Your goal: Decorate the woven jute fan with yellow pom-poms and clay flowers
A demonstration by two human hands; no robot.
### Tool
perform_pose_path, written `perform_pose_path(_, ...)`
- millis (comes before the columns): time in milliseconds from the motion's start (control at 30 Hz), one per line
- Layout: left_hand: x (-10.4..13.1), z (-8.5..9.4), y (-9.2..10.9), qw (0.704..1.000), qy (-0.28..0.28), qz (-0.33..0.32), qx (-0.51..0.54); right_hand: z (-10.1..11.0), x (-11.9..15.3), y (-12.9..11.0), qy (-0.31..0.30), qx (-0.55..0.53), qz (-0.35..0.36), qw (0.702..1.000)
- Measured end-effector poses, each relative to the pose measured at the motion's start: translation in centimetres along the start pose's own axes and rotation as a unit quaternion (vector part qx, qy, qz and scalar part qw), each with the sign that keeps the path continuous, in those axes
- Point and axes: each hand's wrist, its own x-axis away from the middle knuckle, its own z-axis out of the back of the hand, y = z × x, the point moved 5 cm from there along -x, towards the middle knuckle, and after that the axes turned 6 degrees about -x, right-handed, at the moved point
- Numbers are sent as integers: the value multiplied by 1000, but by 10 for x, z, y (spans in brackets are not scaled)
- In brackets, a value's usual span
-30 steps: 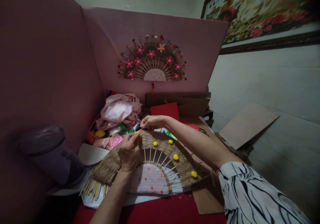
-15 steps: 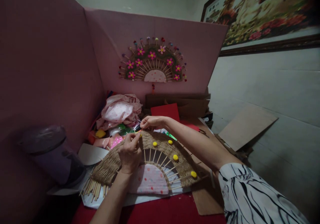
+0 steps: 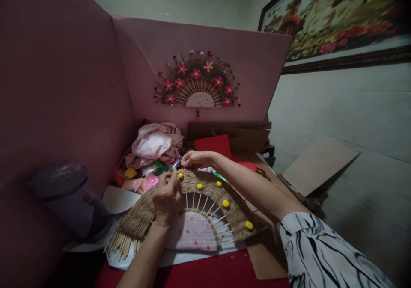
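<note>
A half-round woven fan (image 3: pixel 138 214) of twine and thin sticks lies before me, with several yellow dots (image 3: pixel 225 203) on its band and a pink spotted cloth (image 3: pixel 194 232) at its centre. My left hand (image 3: pixel 167 196) rests on the upper left of the band, fingers bent and pressed together near one yellow dot (image 3: pixel 180 176); anything between its fingertips is hidden. Just behind the fan's top edge, my right hand (image 3: pixel 192 158) is closed in a pinch, and what it holds is too small to make out.
A finished fan with pink flowers (image 3: pixel 195 73) hangs on the pink board. Behind the work lie crumpled pink cloth (image 3: pixel 154 144), a red sheet (image 3: pixel 213 146) and cardboard. At left stands a lidded container (image 3: pixel 72 206); bundled sticks (image 3: pixel 122 245) poke out lower left.
My left fingertips have shifted slightly left, off the top yellow dot, which now shows fully. My right hand stays nearly in place. The whole view has moved slightly.
</note>
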Motion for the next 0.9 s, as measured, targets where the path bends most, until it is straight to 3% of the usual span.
perform_pose_path(100, 2, 4, 1, 999, 21, -16, -17, 1, 0, -1, 2, -1, 2, 1000)
perform_pose_path(333, 3, 5, 9, 996, -26, -38, -82, 2, -2, -1, 15, 8, 9, 1000)
perform_pose_path(700, 5, -2, 7, 994, -29, -54, -91, 5, -4, 2, 27, 12, 27, 999)
perform_pose_path(800, 5, -1, 6, 997, -10, -56, -44, 4, -2, 0, 26, 12, 25, 999)
perform_pose_path(900, 4, 5, -2, 995, 56, -24, 74, 4, -2, -1, 29, 12, 23, 999)
